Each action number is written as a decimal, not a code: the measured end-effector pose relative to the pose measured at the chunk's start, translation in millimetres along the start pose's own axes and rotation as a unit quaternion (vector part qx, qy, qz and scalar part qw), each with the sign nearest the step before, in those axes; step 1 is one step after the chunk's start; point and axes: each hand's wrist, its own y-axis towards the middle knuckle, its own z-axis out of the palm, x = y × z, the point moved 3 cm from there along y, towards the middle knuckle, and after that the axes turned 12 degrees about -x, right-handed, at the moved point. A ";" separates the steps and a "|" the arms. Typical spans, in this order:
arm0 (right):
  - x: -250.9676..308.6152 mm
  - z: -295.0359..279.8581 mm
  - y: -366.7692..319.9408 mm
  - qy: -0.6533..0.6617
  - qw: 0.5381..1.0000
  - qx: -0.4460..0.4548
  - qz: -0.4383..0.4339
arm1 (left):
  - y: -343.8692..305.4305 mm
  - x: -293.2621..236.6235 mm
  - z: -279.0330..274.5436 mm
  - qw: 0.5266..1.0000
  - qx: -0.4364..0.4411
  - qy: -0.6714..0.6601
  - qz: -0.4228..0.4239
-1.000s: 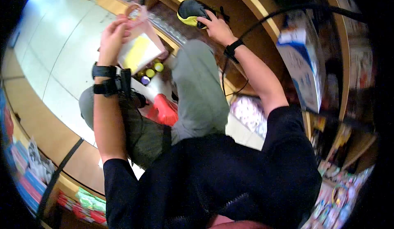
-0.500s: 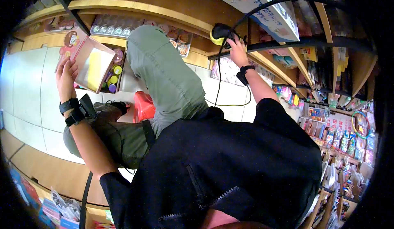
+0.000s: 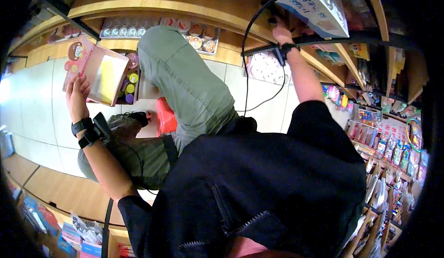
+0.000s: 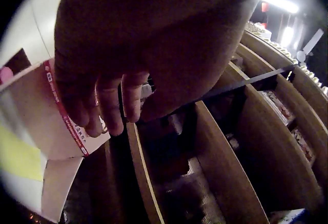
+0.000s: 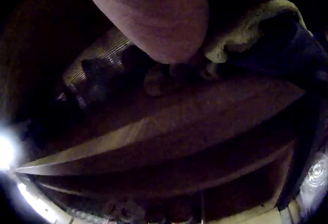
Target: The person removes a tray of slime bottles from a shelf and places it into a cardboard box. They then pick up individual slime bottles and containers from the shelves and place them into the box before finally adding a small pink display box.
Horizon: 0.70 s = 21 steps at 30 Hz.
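My left hand (image 3: 77, 98) is at the raised pink flap (image 3: 77, 66) of an opened cardboard box (image 3: 99, 73), which has white and yellow inside. In the left wrist view, its loosely bent fingers (image 4: 108, 103) overlap the red-edged flap. Over on the right, my right hand (image 3: 282, 32) reaches into a dim wooden shelf compartment, beneath a white carton (image 3: 305, 8). The right wrist view has the thumb (image 5: 159, 29) beside a crumpled black-and-yellow cloth item (image 5: 230, 44) in that hand. Shadow hides most of the right fingers.
Several lidded jars (image 3: 132, 79) stand in a container beside the box. Trays of round tubs (image 3: 203, 45) lie below the shelf edge. A black cable (image 3: 247, 31) loops past the right wrist. A red plastic object (image 3: 165, 117) stands between the legs.
My right hand and the black-and-yellow cloth item have moved rightward along the shelf, now under the white carton. The left hand stays by the box flap; the head view has swung round.
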 end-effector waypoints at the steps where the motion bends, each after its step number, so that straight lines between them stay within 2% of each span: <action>1: -2.6 -3.5 9.4 -0.009 1.000 -0.025 -0.005 | -4.5 -1.6 4.5 1.000 0.000 0.001 -0.001; 7: -3.7 18.8 69.2 0.026 0.999 -0.020 -0.024 | -4.9 3.9 -1.8 1.000 0.011 -0.006 -0.017; 11: -4.0 31.7 92.0 0.038 0.999 -0.012 -0.024 | -14.8 2.8 3.0 0.998 -0.034 0.057 -0.024; 13: -4.1 35.7 97.7 0.037 0.999 -0.014 -0.026 | -14.9 6.9 5.9 0.994 -0.031 0.101 -0.029; 21: 4.5 22.9 78.6 0.022 0.999 -0.029 -0.021 | -9.1 20.0 25.7 0.993 -0.024 0.099 -0.051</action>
